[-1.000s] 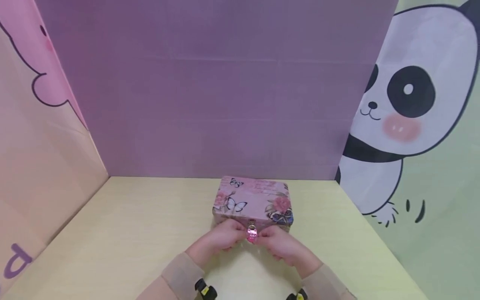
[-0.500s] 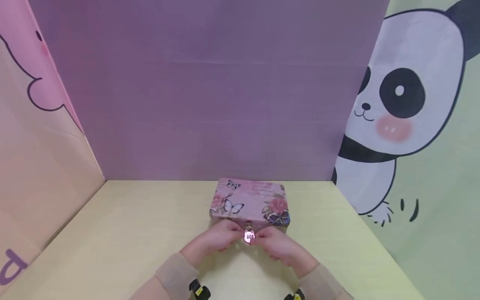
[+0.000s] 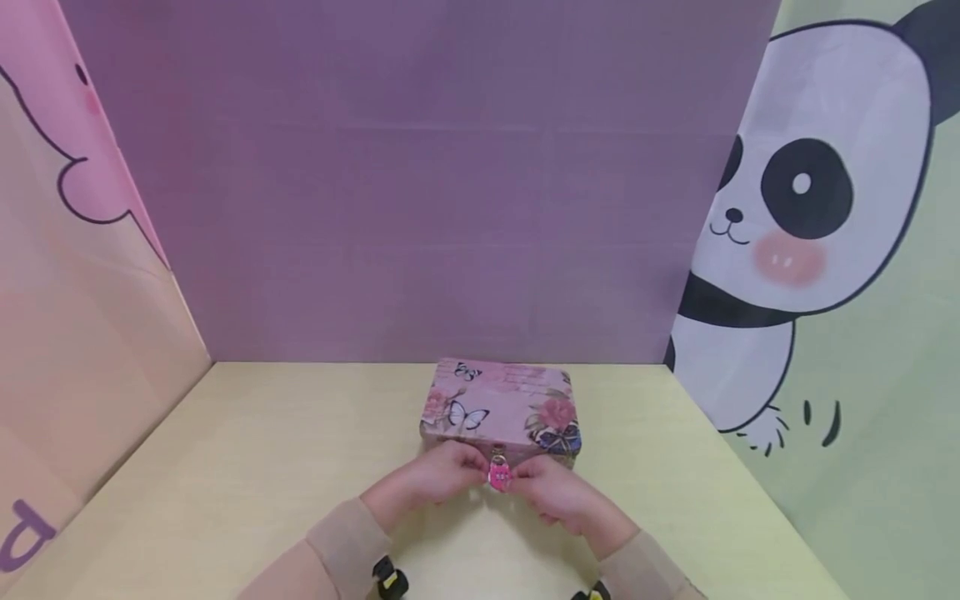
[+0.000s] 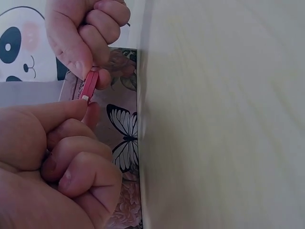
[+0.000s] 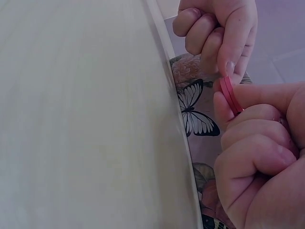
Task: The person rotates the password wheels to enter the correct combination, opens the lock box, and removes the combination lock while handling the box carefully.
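Note:
A pink padlock [image 3: 499, 476] hangs from the metal clasp [image 3: 498, 451] at the front of a pink box [image 3: 498, 400] printed with butterflies and roses. From the left side, the thumb and forefinger of my left hand [image 3: 442, 473] pinch the padlock. My right hand [image 3: 558, 492] pinches its right edge in the same way, other fingers curled in. Seen edge-on in the left wrist view, the red padlock body [image 4: 89, 86] sits between both hands' fingertips. The right wrist view shows the padlock [image 5: 230, 95] edge-on too. The box lid is down.
The box stands on a pale wooden table [image 3: 300, 433], near its back edge. A purple wall panel [image 3: 435, 183] rises behind. Side panels carry a panda drawing [image 3: 847, 167] on the right and a pink cartoon figure [image 3: 45, 75] on the left.
Both hands keep their pinch on the padlock. Its face looked pale with glare half a second ago and is deeper pink now, so it has tilted slightly. The head view has shifted a little.

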`<state>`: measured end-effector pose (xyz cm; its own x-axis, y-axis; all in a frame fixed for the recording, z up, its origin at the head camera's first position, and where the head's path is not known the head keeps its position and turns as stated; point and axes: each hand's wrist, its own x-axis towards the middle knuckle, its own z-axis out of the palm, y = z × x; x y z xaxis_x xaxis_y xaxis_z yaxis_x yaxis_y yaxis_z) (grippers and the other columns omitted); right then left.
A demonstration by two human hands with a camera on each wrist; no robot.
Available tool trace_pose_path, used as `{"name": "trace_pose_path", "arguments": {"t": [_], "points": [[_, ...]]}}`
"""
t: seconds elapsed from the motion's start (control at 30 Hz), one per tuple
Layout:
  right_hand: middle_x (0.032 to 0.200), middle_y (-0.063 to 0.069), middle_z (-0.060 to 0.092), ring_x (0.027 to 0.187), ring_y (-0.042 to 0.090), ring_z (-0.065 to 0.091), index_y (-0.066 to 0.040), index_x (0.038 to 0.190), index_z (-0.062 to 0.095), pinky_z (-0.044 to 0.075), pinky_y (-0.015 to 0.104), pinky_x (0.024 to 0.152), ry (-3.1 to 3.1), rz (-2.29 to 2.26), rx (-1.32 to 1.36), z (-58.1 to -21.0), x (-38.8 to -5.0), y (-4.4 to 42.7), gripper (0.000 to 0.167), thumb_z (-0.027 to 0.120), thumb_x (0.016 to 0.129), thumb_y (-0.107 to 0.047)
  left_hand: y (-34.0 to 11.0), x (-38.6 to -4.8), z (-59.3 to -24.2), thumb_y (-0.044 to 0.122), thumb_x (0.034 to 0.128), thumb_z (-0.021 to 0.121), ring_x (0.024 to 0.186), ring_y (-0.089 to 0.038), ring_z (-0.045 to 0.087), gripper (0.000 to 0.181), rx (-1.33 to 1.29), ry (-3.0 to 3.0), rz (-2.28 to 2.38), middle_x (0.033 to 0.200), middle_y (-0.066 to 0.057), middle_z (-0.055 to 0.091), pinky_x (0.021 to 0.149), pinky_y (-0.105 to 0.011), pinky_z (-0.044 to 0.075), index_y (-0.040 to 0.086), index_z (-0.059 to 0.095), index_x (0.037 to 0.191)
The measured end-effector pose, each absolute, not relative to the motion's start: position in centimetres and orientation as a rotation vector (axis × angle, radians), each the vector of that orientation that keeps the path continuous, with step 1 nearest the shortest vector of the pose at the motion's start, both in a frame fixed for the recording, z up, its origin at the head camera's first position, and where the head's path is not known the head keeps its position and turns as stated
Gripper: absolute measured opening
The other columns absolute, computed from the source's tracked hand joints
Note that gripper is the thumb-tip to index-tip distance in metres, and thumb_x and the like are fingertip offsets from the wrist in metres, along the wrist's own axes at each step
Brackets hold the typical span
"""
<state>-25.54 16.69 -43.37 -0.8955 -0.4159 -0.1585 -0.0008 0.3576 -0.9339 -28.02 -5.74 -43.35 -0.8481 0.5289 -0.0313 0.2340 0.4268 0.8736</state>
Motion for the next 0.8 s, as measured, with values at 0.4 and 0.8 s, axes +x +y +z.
{"name": "trace_pose_path", "arguments": {"t": [0.4, 0.8], "points": [[0.057, -0.009, 0.035, 0.045, 0.006, 0.026, 0.002, 0.105, 0.072, 0.023, 0.020, 0.041, 2.282, -1.547, -0.350, -43.52, -25.47, 16.71, 0.023, 0.066, 0.097, -0.019, -5.68, -28.05, -43.18, 0.009, 0.0948, 0.067, 0.050, -0.009, 0.040, 0.006, 0.691, 2.415, 1.343, 0.073, -0.006, 0.062, 0.045, -0.024, 0.035, 0.008, 0.073, 0.093], [0.059, -0.007, 0.040, 0.045, 0.005, 0.027, 0.001, 0.105, 0.072, 0.024, 0.020, 0.041, 2.313, -1.540, -0.350, -43.41, -25.41, 16.59, 0.022, 0.066, 0.097, -0.018, -5.41, -27.57, -42.74, 0.008, 0.0896, 0.072, 0.055, -0.009, 0.045, 0.007, 0.640, 2.487, 1.366, 0.069, -0.005, 0.062, 0.050, -0.023, 0.039, 0.004, 0.073, 0.084]]}}
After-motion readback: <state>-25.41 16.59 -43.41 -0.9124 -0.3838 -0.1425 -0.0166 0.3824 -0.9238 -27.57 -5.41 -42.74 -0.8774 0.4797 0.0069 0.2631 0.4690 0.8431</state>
